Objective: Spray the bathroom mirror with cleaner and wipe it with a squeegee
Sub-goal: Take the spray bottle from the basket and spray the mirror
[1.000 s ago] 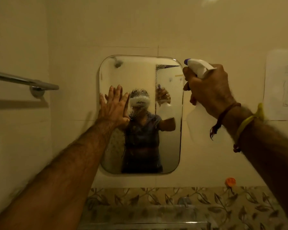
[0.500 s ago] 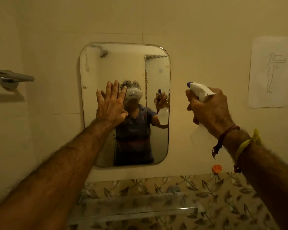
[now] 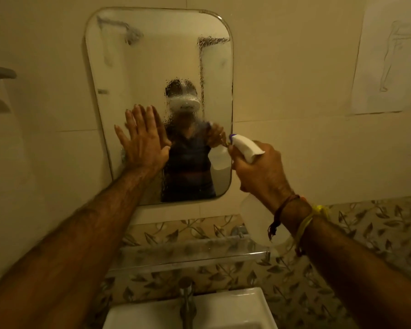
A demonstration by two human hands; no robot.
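Observation:
A rounded rectangular mirror (image 3: 152,58) hangs on the beige wall, its glass speckled with spray droplets. My left hand (image 3: 144,141) lies flat against its lower left part, fingers straight and pointing up. My right hand (image 3: 259,169) grips a white spray bottle (image 3: 246,147) with a purple nozzle, aimed at the mirror's lower right edge. The bottle's translucent body (image 3: 256,224) hangs below my wrist. No squeegee is in view.
A glass shelf (image 3: 188,257) sits under the mirror above a white sink (image 3: 235,309) with a metal tap (image 3: 186,298). A towel bar (image 3: 0,74) is at the far left. A paper sheet with a drawing (image 3: 387,55) is taped on the right wall.
My right hand has brought the spray bottle down and left, close to the mirror's lower right edge. My view tilted down, so the sink now shows. The left hand stays pressed on the glass.

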